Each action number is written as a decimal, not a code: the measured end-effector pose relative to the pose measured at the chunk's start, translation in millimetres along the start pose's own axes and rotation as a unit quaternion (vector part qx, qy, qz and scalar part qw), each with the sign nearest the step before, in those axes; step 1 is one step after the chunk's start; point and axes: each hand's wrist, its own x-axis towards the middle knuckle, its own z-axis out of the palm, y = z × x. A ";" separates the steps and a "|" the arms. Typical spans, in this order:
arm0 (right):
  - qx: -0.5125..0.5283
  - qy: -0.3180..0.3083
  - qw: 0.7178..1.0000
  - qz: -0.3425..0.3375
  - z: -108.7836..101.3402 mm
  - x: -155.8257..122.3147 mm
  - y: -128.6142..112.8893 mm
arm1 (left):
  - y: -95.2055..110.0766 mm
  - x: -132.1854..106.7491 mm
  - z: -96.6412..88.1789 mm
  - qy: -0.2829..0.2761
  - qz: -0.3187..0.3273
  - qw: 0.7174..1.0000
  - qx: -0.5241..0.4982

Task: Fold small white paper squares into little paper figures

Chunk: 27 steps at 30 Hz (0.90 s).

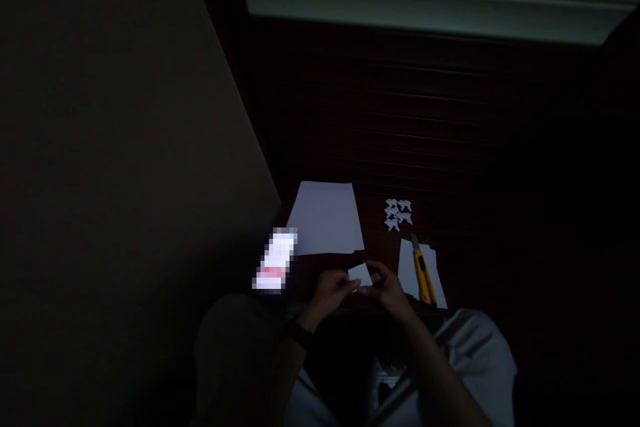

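Note:
Between both hands, at the near edge of a dark table, is a small piece of white paper (361,273). My left hand (331,290) pinches its left lower side, with a dark band on that wrist. On the other side my right hand (386,288) grips the paper's right edge, its thumb close to the left thumb. Whether the paper is folded is too dim to tell. Just right of my right hand lies a yellow utility knife (424,277), blade out, on white paper sheets (407,265).
A stack of large white sheets (327,217) lies at the table's back left. Several small folded paper pieces (397,213) sit at the back right. A lit, pixelated phone-like screen (275,260) is at the left. A wall (150,113) rises on the left; the room is dark.

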 end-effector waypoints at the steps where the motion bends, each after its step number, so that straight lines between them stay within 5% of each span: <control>1: 0.005 0.000 1.000 -0.004 0.0 0.1 0.0 | -1.1 0.0 0.5 0.000 0.002 1.000 0.005; 7: 0.078 0.026 0.996 -0.016 -1.8 -0.8 -5.0 | -9.8 2.1 7.4 0.039 0.018 0.999 0.009; 16: 0.144 0.038 0.989 -0.011 -2.6 0.1 -4.5 | -9.0 2.7 5.4 -0.004 0.030 1.000 0.001; 27: 0.106 0.075 0.991 0.007 -3.4 0.9 -0.1 | -9.9 1.6 8.4 0.005 0.043 0.997 0.071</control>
